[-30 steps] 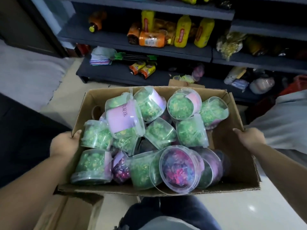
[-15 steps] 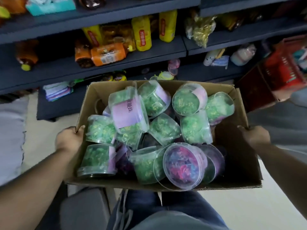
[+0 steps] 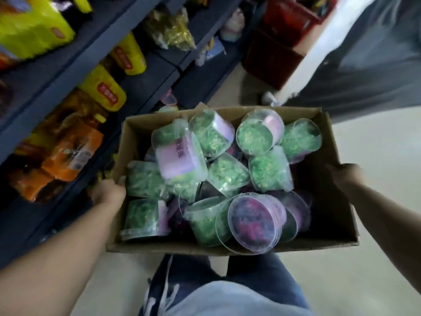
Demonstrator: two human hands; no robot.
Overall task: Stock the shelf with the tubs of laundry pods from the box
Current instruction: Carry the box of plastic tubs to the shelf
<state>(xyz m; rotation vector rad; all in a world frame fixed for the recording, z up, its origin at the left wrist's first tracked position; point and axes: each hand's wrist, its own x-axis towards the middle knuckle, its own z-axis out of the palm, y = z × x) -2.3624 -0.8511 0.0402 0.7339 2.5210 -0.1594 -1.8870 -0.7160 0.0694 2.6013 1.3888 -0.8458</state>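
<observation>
I carry an open cardboard box (image 3: 337,215) in front of me, above my legs. It is heaped with several clear plastic tubs of laundry pods, most filled with green pods (image 3: 255,136), one with a pink label on top (image 3: 180,159), and one near the front with purple and pink pods (image 3: 254,221). My left hand (image 3: 107,192) grips the box's left wall. My right hand (image 3: 345,176) grips the right wall. The dark blue shelves (image 3: 145,80) run along my left side.
The shelves hold yellow bottles (image 3: 131,54), orange bottles (image 3: 70,149) and yellow packs (image 3: 29,26). A red crate on a dark red box (image 3: 282,39) stands on the floor ahead. A person in dark trousers (image 3: 369,65) stands at the upper right. Pale floor lies to the right.
I have turned to the right with the box. The shelves, which faced me before, now run along my left, and the red crate is ahead. Both hands keep their hold.
</observation>
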